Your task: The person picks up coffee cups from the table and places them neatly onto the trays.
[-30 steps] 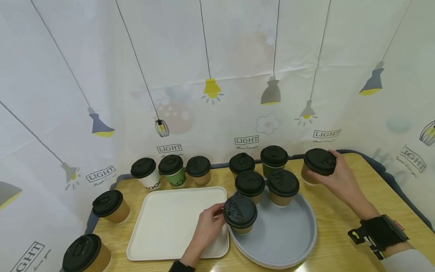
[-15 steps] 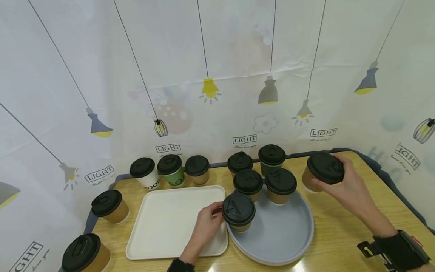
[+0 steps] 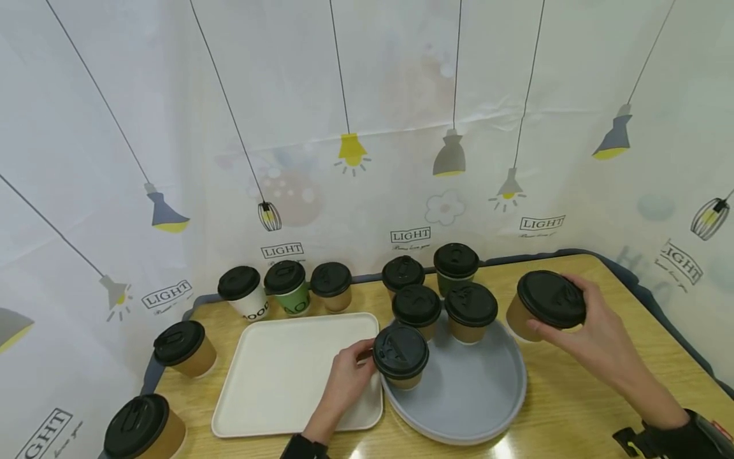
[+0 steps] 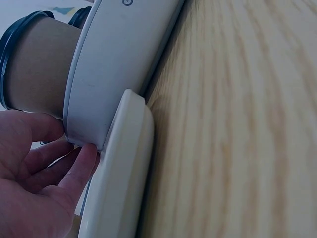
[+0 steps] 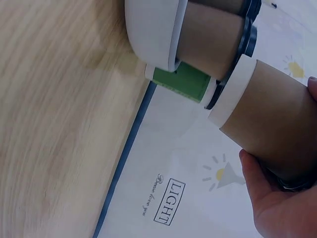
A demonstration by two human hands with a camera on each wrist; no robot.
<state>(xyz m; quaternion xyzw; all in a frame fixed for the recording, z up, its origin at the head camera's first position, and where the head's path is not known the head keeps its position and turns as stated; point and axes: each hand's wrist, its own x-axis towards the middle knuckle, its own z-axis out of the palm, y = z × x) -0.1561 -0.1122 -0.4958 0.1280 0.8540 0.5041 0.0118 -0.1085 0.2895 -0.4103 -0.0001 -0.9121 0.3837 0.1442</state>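
Observation:
My right hand (image 3: 596,331) grips a brown paper coffee cup (image 3: 520,319) with a black lid, fingers and thumb around its side. In the right wrist view that cup (image 5: 277,119) is held above the table, its pale base band towards the other cups. My left hand (image 3: 346,377) is at the left edge of the round grey tray (image 3: 476,408); in the left wrist view its fingers (image 4: 81,166) pinch the tray's rim, close below a lidded brown cup (image 4: 44,64). That cup (image 3: 401,354) stands on the tray with two more brown lidded cups (image 3: 471,312) behind it.
A cream rectangular tray (image 3: 287,376) lies left of the round one. Behind it stand white (image 3: 243,293), green (image 3: 288,287) and brown (image 3: 331,287) lidded cups. Two brown cups (image 3: 185,347) line the left edge. A dark green cup (image 3: 455,268) stands near the wall sheet.
My right hand has brought its cup nearer to me and slightly right, away from the back edge. My left hand keeps its place at the round tray. The view has shifted slightly.

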